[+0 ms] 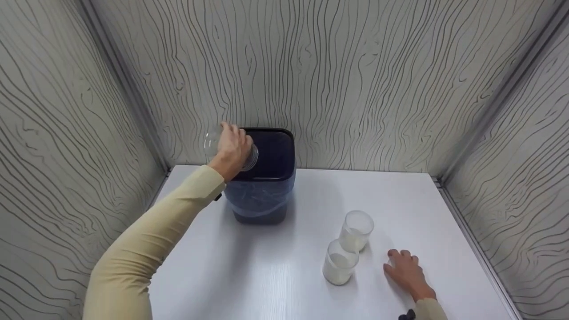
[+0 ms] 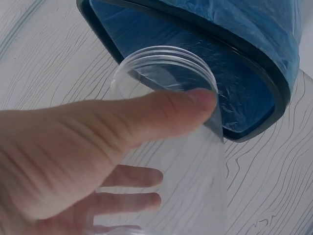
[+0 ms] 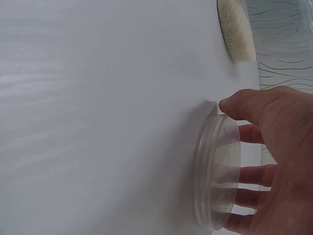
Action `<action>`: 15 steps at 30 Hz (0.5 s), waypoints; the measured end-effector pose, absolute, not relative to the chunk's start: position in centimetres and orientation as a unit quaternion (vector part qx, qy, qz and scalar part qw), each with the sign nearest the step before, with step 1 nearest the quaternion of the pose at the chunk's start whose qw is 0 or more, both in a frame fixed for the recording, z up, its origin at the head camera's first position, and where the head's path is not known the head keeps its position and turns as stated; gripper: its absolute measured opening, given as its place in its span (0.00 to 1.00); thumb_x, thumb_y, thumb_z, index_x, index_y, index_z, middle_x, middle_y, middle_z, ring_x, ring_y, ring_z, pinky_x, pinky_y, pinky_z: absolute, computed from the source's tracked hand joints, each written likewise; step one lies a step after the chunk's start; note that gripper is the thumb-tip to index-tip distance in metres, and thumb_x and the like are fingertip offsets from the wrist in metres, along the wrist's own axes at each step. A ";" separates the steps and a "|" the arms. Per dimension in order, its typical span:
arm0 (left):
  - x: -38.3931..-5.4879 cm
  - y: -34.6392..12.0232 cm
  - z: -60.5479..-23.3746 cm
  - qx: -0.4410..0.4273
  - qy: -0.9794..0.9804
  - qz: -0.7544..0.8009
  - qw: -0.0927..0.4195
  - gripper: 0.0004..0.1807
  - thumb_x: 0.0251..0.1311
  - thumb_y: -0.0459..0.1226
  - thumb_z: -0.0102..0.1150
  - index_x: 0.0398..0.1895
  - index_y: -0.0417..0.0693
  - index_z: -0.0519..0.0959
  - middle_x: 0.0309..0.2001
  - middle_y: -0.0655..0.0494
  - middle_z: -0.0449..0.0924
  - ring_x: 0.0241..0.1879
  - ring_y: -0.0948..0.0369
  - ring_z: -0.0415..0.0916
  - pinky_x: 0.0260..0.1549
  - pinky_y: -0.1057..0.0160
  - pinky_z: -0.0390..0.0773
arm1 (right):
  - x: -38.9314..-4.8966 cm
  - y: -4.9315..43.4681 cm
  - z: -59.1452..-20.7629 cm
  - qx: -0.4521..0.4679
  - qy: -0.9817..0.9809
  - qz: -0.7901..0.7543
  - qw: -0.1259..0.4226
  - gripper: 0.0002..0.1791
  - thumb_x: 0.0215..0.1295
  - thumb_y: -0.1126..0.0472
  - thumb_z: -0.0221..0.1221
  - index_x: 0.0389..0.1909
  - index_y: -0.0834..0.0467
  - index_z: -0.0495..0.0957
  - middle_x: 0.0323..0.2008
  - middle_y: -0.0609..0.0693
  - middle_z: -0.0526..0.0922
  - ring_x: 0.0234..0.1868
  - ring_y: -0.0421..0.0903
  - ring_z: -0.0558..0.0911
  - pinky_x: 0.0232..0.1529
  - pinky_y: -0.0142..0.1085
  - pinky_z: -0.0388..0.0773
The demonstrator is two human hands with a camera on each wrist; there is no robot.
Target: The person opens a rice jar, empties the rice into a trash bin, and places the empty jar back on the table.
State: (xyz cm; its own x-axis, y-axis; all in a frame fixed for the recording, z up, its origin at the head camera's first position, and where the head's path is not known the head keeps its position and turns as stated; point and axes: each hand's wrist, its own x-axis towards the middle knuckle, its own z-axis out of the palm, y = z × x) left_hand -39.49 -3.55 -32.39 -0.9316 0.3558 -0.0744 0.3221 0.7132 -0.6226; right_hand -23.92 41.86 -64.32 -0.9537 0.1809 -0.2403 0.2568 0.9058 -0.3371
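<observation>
A clear jar (image 2: 190, 171) with a threaded mouth lies on its side in my left hand (image 1: 232, 146), the thumb wrapped across it and the fingers around the far side. Its mouth reaches over the near-left rim of a dark bin (image 1: 260, 218) lined with a blue bag (image 1: 260, 193); no contents are visible inside the jar. Low over the table at the right, my right hand (image 1: 406, 272) holds a clear round lid (image 3: 222, 171) between thumb and fingers. Through the lid the fingers show in the right wrist view.
Two clear jars stand close together left of my right hand, the front jar (image 1: 338, 269) and the rear jar (image 1: 355, 235), with whitish contents. Pale grains like rice (image 3: 237, 32) show in the right wrist view. Patterned walls (image 1: 302, 80) enclose the white table (image 1: 275, 293).
</observation>
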 end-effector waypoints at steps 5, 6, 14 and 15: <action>-39.0 -5.4 -31.7 -0.182 -0.947 0.258 0.055 0.34 0.63 0.46 0.58 0.70 0.42 0.63 0.62 0.36 0.71 0.62 0.38 0.68 0.61 0.38 0.67 | -24.2 41.7 -64.6 0.115 0.972 -0.179 0.100 0.28 0.64 0.52 0.56 0.60 0.66 0.70 0.61 0.77 0.64 0.58 0.75 0.65 0.53 0.66 0.69; -39.0 -5.8 -31.6 -0.180 -0.952 0.239 0.063 0.37 0.61 0.48 0.60 0.70 0.41 0.62 0.61 0.36 0.72 0.61 0.38 0.69 0.60 0.37 0.69 | -24.3 41.7 -64.6 0.115 0.972 -0.179 0.102 0.28 0.64 0.52 0.56 0.60 0.66 0.70 0.61 0.77 0.64 0.58 0.75 0.65 0.53 0.66 0.69; -39.2 -8.9 -31.6 -0.179 -0.978 0.069 0.083 0.52 0.46 0.58 0.71 0.69 0.38 0.61 0.55 0.35 0.75 0.53 0.38 0.76 0.46 0.39 0.79 | -24.4 41.7 -64.2 0.123 0.968 -0.183 0.117 0.29 0.64 0.52 0.56 0.61 0.66 0.70 0.60 0.76 0.64 0.57 0.73 0.66 0.53 0.65 0.69; -39.2 -9.1 -31.7 -0.179 -0.979 0.055 0.076 0.54 0.46 0.58 0.70 0.70 0.39 0.59 0.57 0.35 0.75 0.54 0.37 0.75 0.47 0.39 0.78 | -24.4 41.7 -64.1 0.123 0.968 -0.183 0.119 0.29 0.65 0.52 0.56 0.61 0.66 0.70 0.60 0.76 0.65 0.57 0.72 0.66 0.53 0.65 0.69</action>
